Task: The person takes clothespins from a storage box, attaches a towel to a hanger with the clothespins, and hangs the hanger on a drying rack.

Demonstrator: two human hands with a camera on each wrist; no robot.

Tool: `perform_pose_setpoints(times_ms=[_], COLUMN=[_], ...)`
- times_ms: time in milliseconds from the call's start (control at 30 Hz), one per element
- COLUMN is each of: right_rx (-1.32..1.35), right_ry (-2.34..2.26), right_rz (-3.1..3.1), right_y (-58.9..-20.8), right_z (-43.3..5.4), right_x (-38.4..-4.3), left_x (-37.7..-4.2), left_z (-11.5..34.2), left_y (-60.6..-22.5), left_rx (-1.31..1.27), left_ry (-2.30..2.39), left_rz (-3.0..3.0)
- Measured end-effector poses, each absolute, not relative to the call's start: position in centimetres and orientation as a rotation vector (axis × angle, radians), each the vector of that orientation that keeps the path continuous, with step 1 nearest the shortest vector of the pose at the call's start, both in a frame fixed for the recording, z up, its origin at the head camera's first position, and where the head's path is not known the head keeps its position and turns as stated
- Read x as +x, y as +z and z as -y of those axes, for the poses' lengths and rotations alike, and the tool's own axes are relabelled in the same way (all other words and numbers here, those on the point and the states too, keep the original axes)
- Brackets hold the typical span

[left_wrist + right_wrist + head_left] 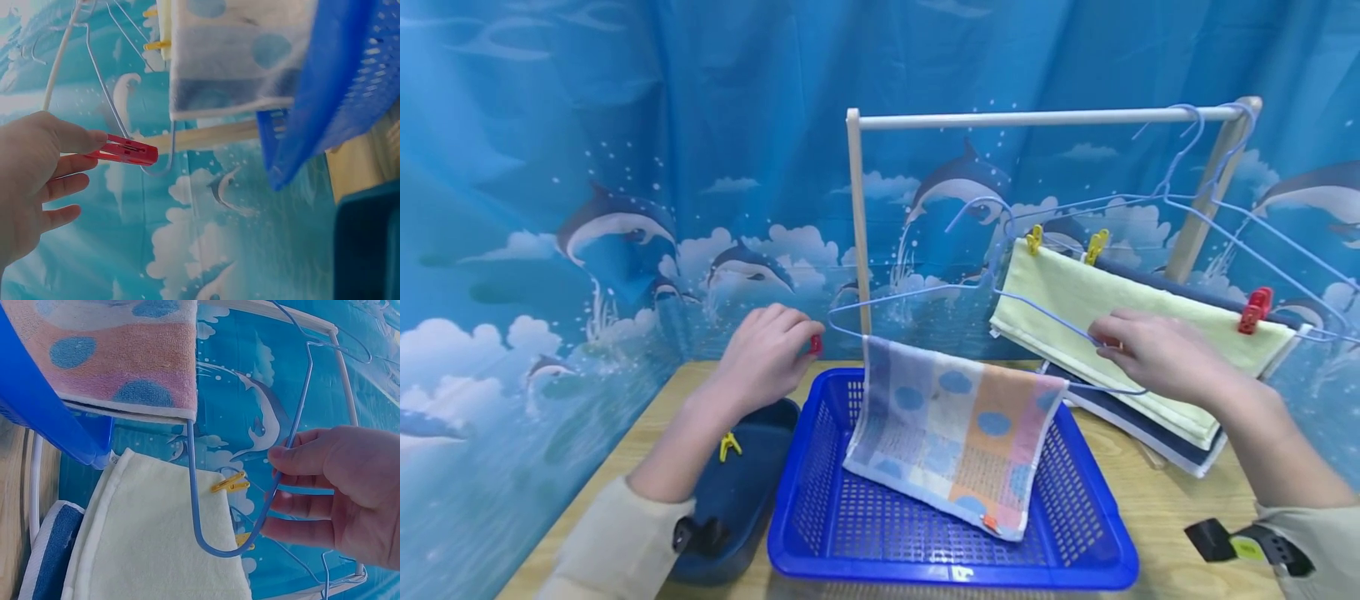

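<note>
A pastel towel with blue dots is draped over the lower bar of a thin blue wire hanger, above a blue plastic basket. My right hand grips the hanger near its right end; the right wrist view shows thumb and fingers around the wire. My left hand pinches a red clothespin between thumb and index finger, with the other fingers loosely extended. The clothespin is beside the hanger's left end, apart from the towel.
A wooden rack with a white rod stands behind, carrying hangers at its right end. A pale yellow towel with yellow and red clothespins and a dark blue towel hang there. Left of the basket, a dark bin holds a yellow clothespin.
</note>
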State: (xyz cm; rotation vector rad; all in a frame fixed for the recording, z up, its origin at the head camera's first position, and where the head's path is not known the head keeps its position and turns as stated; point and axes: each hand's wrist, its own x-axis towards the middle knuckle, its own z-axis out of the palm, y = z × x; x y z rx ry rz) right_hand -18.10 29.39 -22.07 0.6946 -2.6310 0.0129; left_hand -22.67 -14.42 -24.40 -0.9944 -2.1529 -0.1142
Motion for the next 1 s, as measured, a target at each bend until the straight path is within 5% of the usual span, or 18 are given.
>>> perform_pose_setpoints(times_ms=[1000], right_rx=[0.709], right_ry=[-0.006], right_rz=[2.598], right_y=[-21.9], right_z=[-28.9], right_x=[-18.0], left_x=[-20.9], left_z=[8.4], left_y=[-21.7], left_rx=[-1.055], left_ry=[-0.14], left_rz=[2.241])
